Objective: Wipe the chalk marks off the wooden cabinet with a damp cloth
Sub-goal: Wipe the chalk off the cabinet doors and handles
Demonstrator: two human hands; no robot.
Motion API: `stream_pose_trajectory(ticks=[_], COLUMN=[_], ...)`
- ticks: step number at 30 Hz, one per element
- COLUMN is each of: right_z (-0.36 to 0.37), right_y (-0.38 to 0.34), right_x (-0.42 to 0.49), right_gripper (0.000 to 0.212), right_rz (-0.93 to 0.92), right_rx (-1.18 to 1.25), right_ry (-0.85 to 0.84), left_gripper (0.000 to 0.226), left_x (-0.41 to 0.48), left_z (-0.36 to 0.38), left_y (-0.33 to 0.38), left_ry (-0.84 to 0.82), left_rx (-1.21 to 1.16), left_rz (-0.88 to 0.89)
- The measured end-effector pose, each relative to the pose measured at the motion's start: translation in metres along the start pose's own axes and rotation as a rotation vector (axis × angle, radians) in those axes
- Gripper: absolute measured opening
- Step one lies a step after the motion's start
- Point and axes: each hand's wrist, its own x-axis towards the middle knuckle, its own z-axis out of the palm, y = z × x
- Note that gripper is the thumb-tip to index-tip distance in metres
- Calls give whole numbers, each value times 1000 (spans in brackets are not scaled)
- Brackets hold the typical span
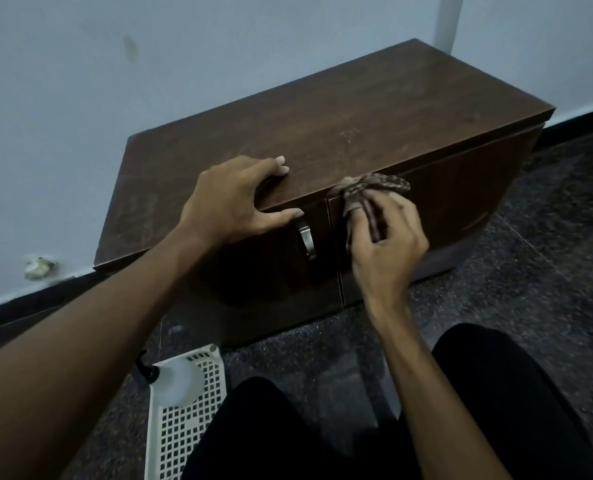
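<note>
A low dark-brown wooden cabinet (322,133) stands against the pale wall, its top facing me and two front doors below. Faint pale marks (348,135) show on the top right of centre, with light smears near the left edge. My left hand (232,202) rests flat on the front edge of the top, fingers spread, thumb over the left door. My right hand (381,240) grips a bunched brownish patterned cloth (374,185) and presses it against the upper part of the right door, just under the top's edge. A metal handle (307,242) on the left door shows between my hands.
A white perforated plastic basket (187,427) sits on the dark speckled floor at lower left, with a translucent pump bottle (173,379) in it. My knees in black trousers (322,427) fill the bottom. A small wall fitting (38,268) sits left of the cabinet.
</note>
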Motion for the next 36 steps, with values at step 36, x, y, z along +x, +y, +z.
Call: stream_pose_trajectory(ticks=[36], right_z=[11], right_y=[40], right_x=[-43], right_gripper=[16], right_rz=[892], right_rx=[510], right_ry=[21], left_gripper=[64], left_x=[1], left_z=[-1], left_y=[1], left_ry=[-17], left_rx=[19], left_rz=[25])
